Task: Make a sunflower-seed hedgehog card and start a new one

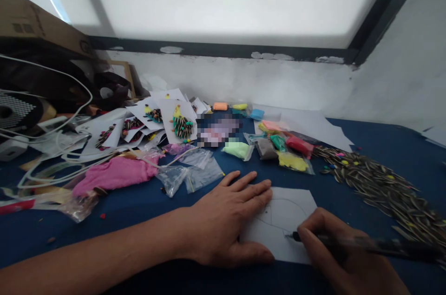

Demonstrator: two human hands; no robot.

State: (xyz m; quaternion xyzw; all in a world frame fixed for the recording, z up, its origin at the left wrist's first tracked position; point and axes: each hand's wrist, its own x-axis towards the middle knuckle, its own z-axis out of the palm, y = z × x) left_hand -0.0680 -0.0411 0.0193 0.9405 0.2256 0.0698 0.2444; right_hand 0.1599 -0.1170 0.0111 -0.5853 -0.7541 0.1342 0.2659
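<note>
A small sheet of white paper (296, 251) lies on the blue table, with a thin curved outline and a few short lines drawn on it. Flat across its left side rests my left hand (232, 220), fingers stretched out and thumb along the lower part. My right hand (343, 253) grips a black pen (369, 245), its tip touching the paper below the curve. The pen's rear end is blurred toward the right edge. Part of the drawing is hidden under my left fingers.
Striped sunflower seeds (390, 188) are heaped at right. Bags of coloured clay (292, 161) lie behind the paper. At left are pink clay (116, 174), white cables (69, 158) and seed-decorated cards (179, 121). A cardboard box (42, 25) stands at the back left.
</note>
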